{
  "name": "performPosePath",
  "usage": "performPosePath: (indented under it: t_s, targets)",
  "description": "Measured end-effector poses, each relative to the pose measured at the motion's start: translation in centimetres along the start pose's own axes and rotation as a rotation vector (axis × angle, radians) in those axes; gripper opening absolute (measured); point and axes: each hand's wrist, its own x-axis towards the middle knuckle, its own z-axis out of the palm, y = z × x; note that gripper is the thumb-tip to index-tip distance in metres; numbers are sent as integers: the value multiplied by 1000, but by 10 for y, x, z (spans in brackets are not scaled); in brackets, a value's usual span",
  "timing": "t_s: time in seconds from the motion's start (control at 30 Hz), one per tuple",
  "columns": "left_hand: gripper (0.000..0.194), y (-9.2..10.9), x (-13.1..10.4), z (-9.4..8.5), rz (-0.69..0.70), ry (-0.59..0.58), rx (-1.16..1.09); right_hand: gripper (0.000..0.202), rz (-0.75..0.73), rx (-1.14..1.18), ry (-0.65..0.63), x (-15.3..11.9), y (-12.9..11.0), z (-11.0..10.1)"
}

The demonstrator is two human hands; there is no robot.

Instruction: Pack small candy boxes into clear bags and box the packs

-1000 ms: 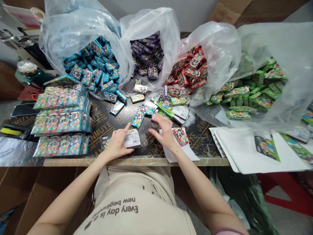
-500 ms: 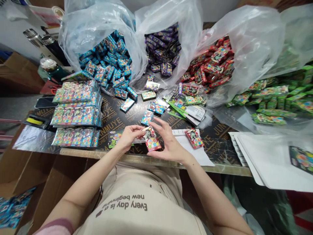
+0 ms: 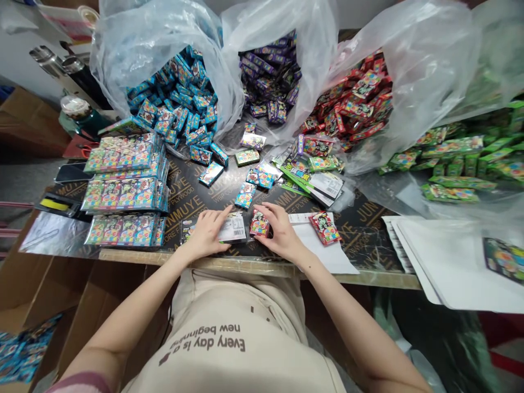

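Observation:
My right hand (image 3: 280, 233) has thumb and fingers around a small red packet (image 3: 260, 223) near the table's front edge. Just left of it, my left hand (image 3: 208, 233) lies palm down with its fingers spread, on a flat dark package with a white barcode label (image 3: 234, 228). Beyond my hands lie a blue packet (image 3: 245, 195) and another blue packet (image 3: 261, 178). A second red packet (image 3: 325, 228) rests on white paper (image 3: 327, 256) to the right.
Stacked multicolour packs (image 3: 123, 196) stand at the left. Plastic bags at the back hold blue packets (image 3: 184, 93), purple packets (image 3: 270, 71) and red packets (image 3: 360, 101). Green packets (image 3: 458, 164) lie at the right, white sheets (image 3: 446, 262) at the front right.
My left hand has let go of the red packet and come down flat on the dark package. My right hand has lowered the red packet and now grips it alone.

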Motion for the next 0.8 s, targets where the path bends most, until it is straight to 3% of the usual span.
performPosePath:
  t_s: [0.1,0.23,0.37,0.43,0.5,0.57,0.67,0.73,0.8]
  targets:
    - [108,1,-1,-2,22,67,-42,77,-48,110,-81,0,-2,2]
    - [111,6,-1,-6,75,46,-148,88,-73,293,-158,2,-5,1]
    - [112,6,-1,-6,6,82,-218,104,17,223,25,-4,-10,3]
    - [114,4,0,-6,-24,111,-240,91,26,177,56,-6,-14,1]
    - [115,3,1,-6,-28,121,-248,69,-5,201,-38,1,-17,-6]
    - [112,3,3,-5,-21,109,-232,56,-12,203,-68,20,-14,-15]
    - [107,5,6,1,14,42,-163,52,118,20,154,72,5,-22]
    - [102,8,6,7,43,-13,-99,62,251,-181,193,114,23,-17]
    - [98,11,6,13,50,-38,-52,80,379,-340,125,152,40,-6]
